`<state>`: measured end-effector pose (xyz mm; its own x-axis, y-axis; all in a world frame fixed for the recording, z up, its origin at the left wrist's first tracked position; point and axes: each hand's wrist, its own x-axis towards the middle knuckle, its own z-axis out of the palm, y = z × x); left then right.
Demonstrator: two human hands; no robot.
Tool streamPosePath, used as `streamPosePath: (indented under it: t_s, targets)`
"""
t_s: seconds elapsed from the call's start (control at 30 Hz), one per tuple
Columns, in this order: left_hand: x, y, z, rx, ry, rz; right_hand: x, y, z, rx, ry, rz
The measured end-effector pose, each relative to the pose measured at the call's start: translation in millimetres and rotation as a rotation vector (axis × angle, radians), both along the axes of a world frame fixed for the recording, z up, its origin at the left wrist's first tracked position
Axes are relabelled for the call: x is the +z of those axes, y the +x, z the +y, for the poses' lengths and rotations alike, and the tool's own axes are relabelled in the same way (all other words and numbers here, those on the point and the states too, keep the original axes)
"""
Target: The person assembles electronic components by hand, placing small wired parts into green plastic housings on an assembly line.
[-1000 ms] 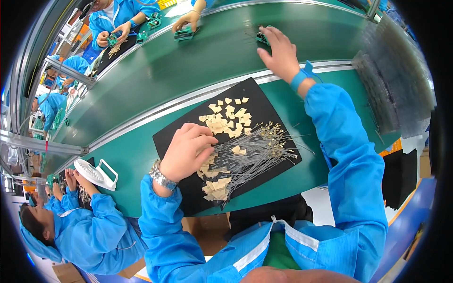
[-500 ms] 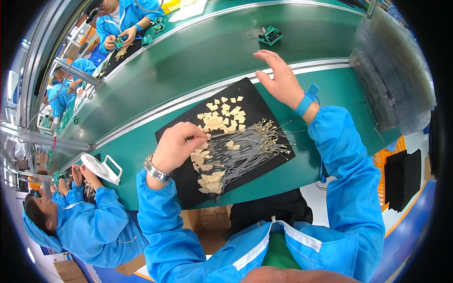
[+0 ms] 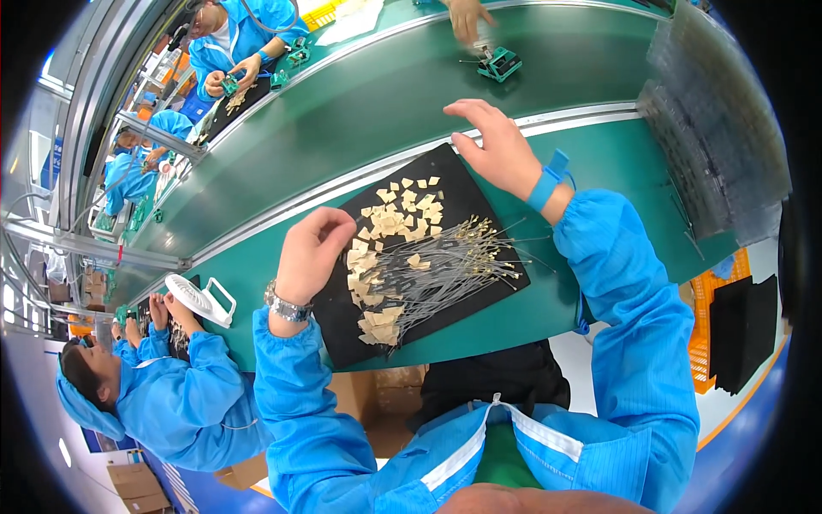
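Observation:
My left hand [image 3: 313, 255] hovers over the left edge of a black mat [image 3: 341, 336], thumb and forefinger pinched together. Whatever may be between those fingertips is too small to make out. Beside it on the mat lie loose cream paper pieces [image 3: 413, 202]. A bundle of thin grey wires [image 3: 445, 270] with gold-coloured ends spreads across the mat, with cream tabs at its left end. My right hand [image 3: 498, 147] is raised beyond the mat's upper right corner, fingers apart and holding nothing. A blue strap [image 3: 548, 182] circles that wrist.
Past a metal rail, a green conveyor [image 3: 377, 128] carries a green device [image 3: 499, 64], where another person's hand [image 3: 467, 19] reaches in. Stacked translucent trays [image 3: 715, 128] stand at right. At left are a white fan [image 3: 195, 295] and a co-worker in blue [image 3: 171, 385].
My left hand has lifted up and left, away from the paper pieces. My right hand has shifted slightly left. Another person's hand has appeared at the green device on the conveyor.

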<state>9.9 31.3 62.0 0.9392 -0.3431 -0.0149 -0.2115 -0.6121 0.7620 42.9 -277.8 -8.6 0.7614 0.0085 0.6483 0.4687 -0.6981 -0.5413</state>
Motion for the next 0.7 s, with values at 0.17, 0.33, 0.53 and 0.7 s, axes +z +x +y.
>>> streamPosePath:
  t_s: [0.17, 0.33, 0.53, 0.7]
  targets:
    - [-12, -5, -28, -0.007, -0.483, -0.045, 26, -28, 26, 0.690, 0.485, 0.695]
    - [-24, -11, -69, -0.025, -0.637, -0.045, 34, -58, 57, 0.788, 0.600, 0.634]
    - [-21, -3, -65, -0.061, -0.499, 0.056, 23, -50, 46, 0.753, 0.929, 0.713]
    - [-25, -7, -59, -0.131, -0.670, 0.249, 24, -44, 45, 0.816, 0.958, 0.671]
